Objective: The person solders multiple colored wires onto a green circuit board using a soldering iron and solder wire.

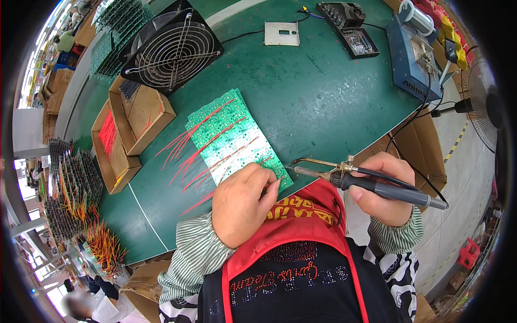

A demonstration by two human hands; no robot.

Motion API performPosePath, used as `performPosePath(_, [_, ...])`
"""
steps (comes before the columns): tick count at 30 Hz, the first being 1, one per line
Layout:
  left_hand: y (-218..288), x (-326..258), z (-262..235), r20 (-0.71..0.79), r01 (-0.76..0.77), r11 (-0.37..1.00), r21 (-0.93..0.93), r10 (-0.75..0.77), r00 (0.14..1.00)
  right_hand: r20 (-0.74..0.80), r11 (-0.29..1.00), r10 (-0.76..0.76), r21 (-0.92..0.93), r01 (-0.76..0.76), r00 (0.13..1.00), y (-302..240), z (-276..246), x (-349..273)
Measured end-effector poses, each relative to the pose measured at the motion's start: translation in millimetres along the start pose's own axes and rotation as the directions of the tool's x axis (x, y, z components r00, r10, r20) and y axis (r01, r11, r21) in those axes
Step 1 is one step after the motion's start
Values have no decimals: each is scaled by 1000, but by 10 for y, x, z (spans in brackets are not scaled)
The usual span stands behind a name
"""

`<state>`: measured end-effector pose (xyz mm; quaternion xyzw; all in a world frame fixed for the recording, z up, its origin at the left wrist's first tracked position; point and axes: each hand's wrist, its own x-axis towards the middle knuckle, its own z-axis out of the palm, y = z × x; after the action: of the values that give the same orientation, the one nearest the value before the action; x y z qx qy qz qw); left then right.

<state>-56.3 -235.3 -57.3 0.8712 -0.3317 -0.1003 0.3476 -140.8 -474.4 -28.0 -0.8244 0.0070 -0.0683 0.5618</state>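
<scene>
A green circuit board panel (237, 129) lies on the table before me, with rows of thin red wires (186, 161) attached and trailing off to its left. My left hand (242, 202) rests at the panel's near edge, thumb and fingers pinched on a red wire (198, 205) whose tail sticks out left of the hand. In my right hand (385, 188) is a soldering iron (385, 189) with a thin curved metal tube clamped alongside it. The iron's tip points left, close to the panel's near right corner and just right of my left fingers.
Cardboard trays (134, 121) with red wires stand at left, beside a black square fan (172, 48). At the back are a white plate (281, 34) and a black iron stand (353, 29). A blue soldering station (412, 59) sits far right. Wired boards (72, 183) are stacked left.
</scene>
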Motion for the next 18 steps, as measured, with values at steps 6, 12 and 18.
performPosePath(6, [-63, -13, -122, 6, -50, 998, 32, 49, 999, -51, 994, 30, 106, -25, 998, 57, 142, 130])
performPosePath(12, [-465, -336, -929, 166, 30, 959, 281, -79, 983, -108, 968, 171, 201, -147, 979, 71, 255, 184])
performPosePath(18, [-1554, -645, -2083, -248, 459, 766, 450, -387, 888, -60, 945, 172, 291, -148, 983, 32, 313, 279])
